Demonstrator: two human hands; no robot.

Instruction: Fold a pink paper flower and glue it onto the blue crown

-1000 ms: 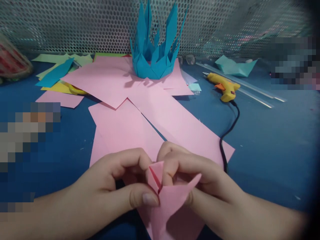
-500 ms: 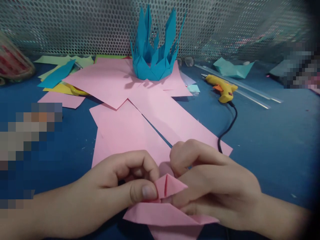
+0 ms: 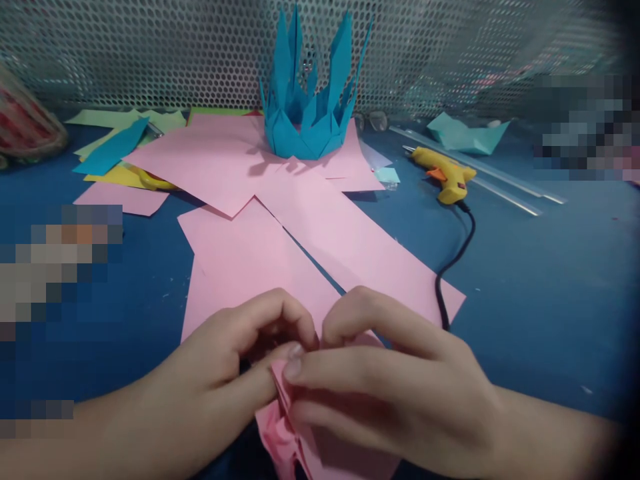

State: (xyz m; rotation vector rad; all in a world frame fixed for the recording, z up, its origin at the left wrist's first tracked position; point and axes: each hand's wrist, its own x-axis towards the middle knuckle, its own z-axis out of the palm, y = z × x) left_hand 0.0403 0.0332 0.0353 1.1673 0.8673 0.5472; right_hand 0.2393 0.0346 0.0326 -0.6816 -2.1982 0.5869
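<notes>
Toward the near edge of the bench point(image 3: 525, 287), your right hand point(image 3: 415, 377) pinches folded pink paper point(image 3: 276, 433), your left hand point(image 3: 233, 360) curls against it, grip hidden; uneven pressure could skew creases.

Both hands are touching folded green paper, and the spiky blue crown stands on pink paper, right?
Not quite: the folded paper that the left hand and right hand touch is pink, not green, as the head view shows. The spiky blue crown does stand on pink paper.

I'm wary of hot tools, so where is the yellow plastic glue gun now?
In the head view, the yellow glue gun lies on the blue table, right of the spiky blue folded-paper crown.
</notes>
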